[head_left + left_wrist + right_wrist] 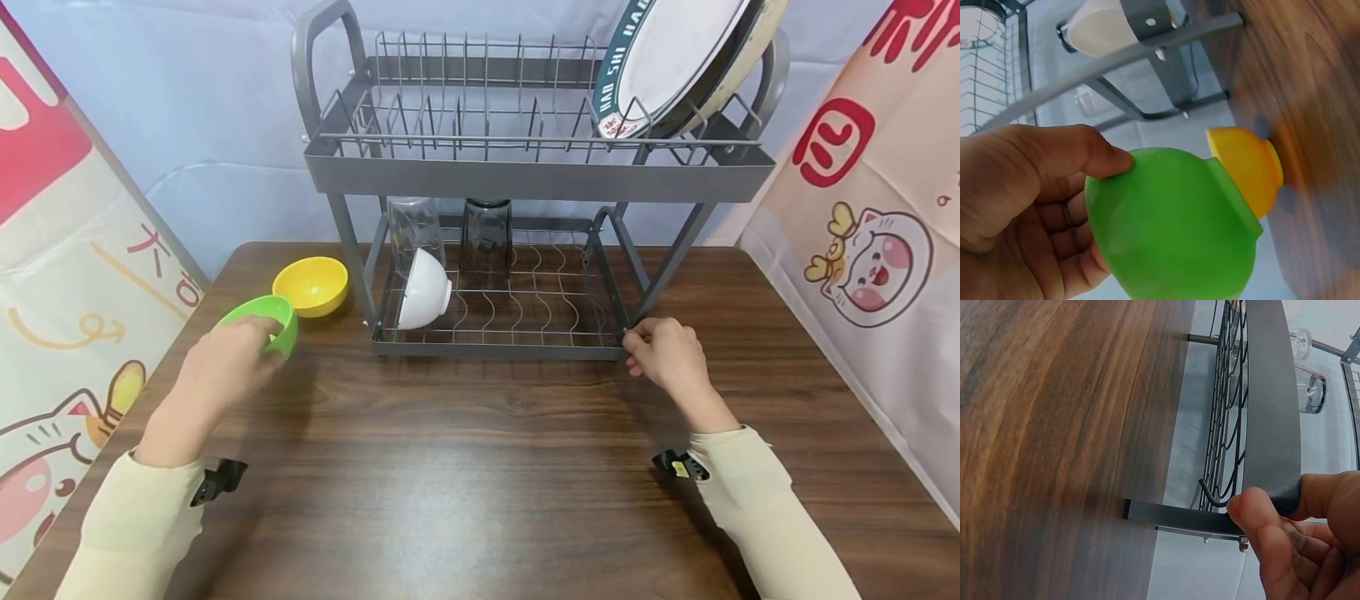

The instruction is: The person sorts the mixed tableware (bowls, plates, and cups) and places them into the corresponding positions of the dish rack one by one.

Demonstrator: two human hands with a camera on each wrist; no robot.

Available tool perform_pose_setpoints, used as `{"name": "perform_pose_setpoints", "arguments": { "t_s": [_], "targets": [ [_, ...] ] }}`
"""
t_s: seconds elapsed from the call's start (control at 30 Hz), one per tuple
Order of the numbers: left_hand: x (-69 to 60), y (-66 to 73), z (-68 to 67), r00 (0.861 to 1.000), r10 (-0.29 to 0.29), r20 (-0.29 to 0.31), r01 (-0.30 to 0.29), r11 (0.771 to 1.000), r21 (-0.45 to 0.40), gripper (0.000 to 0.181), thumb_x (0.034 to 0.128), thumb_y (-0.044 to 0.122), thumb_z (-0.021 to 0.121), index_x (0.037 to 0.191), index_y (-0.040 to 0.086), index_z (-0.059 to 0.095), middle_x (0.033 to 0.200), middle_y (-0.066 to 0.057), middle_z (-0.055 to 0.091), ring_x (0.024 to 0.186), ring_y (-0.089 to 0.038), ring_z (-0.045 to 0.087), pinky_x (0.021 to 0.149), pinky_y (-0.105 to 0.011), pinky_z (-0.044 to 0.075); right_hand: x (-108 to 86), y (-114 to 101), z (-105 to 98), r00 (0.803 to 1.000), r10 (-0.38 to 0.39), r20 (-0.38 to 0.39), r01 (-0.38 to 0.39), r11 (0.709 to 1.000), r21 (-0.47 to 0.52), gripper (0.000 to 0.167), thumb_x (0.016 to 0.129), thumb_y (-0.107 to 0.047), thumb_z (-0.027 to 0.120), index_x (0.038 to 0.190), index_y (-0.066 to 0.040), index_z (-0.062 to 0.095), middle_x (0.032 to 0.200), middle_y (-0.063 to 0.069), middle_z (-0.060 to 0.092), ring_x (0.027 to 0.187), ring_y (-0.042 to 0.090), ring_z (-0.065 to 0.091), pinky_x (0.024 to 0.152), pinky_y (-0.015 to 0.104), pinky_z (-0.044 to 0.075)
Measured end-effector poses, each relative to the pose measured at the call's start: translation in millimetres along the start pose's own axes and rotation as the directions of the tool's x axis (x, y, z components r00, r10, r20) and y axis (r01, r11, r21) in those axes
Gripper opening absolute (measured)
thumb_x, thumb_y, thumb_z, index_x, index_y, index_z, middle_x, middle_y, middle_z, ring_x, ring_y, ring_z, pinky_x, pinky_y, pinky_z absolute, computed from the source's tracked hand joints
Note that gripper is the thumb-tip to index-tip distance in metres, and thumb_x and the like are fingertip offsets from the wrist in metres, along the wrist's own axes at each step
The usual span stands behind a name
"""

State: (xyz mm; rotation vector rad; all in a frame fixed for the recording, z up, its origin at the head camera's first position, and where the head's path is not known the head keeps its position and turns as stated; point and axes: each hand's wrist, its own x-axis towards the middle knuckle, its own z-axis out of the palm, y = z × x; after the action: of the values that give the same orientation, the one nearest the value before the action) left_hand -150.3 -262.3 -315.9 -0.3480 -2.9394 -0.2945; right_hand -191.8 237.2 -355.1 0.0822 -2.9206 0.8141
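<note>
My left hand point(228, 358) pinches the rim of a green bowl point(1172, 219), thumb on one side and fingers on the other, above the table's left part. Just beyond it a yellow bowl point(311, 286) stands upright on the wood. With thumb and fingers my right hand point(669, 354) grips the front right corner of the grey dish rack point(495, 352) at its lower tier. On that tier a white bowl point(424, 292) leans on its side at the left. Behind it stand a clear glass point(416, 225) and a dark glass point(486, 237).
Plates point(675, 62) stand tilted at the right end of the rack's upper tier point(540, 179). The brown wooden table point(465, 467) lies under everything. Printed cloths point(885, 233) rise at both sides, with a pale cloth point(187, 83) at the back.
</note>
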Motion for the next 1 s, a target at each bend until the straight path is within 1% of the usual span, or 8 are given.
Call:
{"name": "perform_pose_setpoints", "arguments": {
  "t_s": [0.13,0.37,0.47,0.57,0.73,0.87,1.0],
  "targets": [
    [-1.8,7.6,-2.1,1.000,0.012,0.013,-0.012,1.000,-0.011,0.029,0.0742,0.007,0.062,0.101,-0.003,0.063,0.092,-0.018,0.065,0.075,-0.037,0.059,0.061,-0.057,0.044,0.1,-0.2,0.3,1.000,-0.007,-0.004,0.007,1.000,0.003,0.023,0.089,-0.012,0.048,0.086,0.002,0.067,0.057,0.000,0.063,0.051,0.015,0.062,0.061,0.042,0.043],
    [-5.4,19.7,-3.6,0.998,0.059,0.003,-0.059,0.998,-0.018,0.028,0.0730,0.006,0.065,0.100,-0.003,0.064,0.093,-0.017,0.065,0.075,-0.036,0.060,0.062,-0.054,0.045,-0.1,-0.9,0.3,1.000,-0.011,-0.009,0.011,1.000,0.002,0.024,0.088,-0.012,0.048,0.085,0.002,0.067,0.057,0.000,0.063,0.051,0.015,0.062,0.060,0.041,0.044],
    [-6.6,24.1,-4.9,0.997,0.080,0.003,-0.080,0.996,-0.031,0.028,0.0725,0.006,0.067,0.099,-0.002,0.064,0.085,-0.013,0.064,0.068,-0.032,0.058,0.060,-0.051,0.045,-0.1,-1.0,0.5,1.000,-0.014,-0.013,0.014,1.000,0.002,0.024,0.088,-0.012,0.048,0.085,0.002,0.067,0.057,0.000,0.063,0.051,0.015,0.062,0.060,0.041,0.044],
    [-7.2,28.9,-6.8,0.995,0.096,0.004,-0.096,0.994,-0.044,0.025,0.0721,0.005,0.068,0.096,-0.001,0.064,0.074,-0.005,0.061,0.061,-0.025,0.052,0.057,-0.046,0.044,-0.2,-0.8,0.6,1.000,-0.016,-0.016,0.016,1.000,0.004,0.024,0.088,-0.012,0.048,0.085,0.002,0.067,0.057,0.001,0.063,0.051,0.015,0.062,0.060,0.041,0.044],
    [-9.2,37.0,-9.6,0.991,0.132,0.009,-0.131,0.988,-0.079,0.024,0.0731,0.005,0.068,0.096,0.001,0.063,0.062,0.003,0.051,0.058,-0.020,0.045,0.055,-0.040,0.041,-0.4,0.2,0.3,1.000,-0.022,-0.017,0.022,1.000,0.004,0.024,0.088,-0.012,0.048,0.085,0.002,0.067,0.057,0.001,0.063,0.051,0.013,0.062,0.060,0.041,0.044],
    [-12.0,42.7,-10.5,0.988,0.153,0.011,-0.151,0.982,-0.110,0.024,0.0739,0.004,0.068,0.097,0.002,0.062,0.058,0.006,0.045,0.057,-0.017,0.042,0.055,-0.036,0.039,0.1,0.9,0.3,1.000,-0.024,-0.018,0.024,1.000,0.003,0.023,0.088,-0.012,0.048,0.084,0.002,0.067,0.057,0.000,0.063,0.050,0.013,0.062,0.060,0.041,0.044],
    [-13.7,48.0,-11.4,0.985,0.170,0.002,-0.168,0.976,-0.141,0.022,0.0740,0.004,0.068,0.095,0.002,0.063,0.062,0.005,0.048,0.059,-0.016,0.043,0.056,-0.034,0.040,-0.1,1.2,0.7,1.000,-0.022,-0.016,0.022,1.000,0.009,0.023,0.089,-0.012,0.049,0.084,0.002,0.066,0.057,0.000,0.063,0.050,0.013,0.062,0.062,0.042,0.044]
  ]
}}
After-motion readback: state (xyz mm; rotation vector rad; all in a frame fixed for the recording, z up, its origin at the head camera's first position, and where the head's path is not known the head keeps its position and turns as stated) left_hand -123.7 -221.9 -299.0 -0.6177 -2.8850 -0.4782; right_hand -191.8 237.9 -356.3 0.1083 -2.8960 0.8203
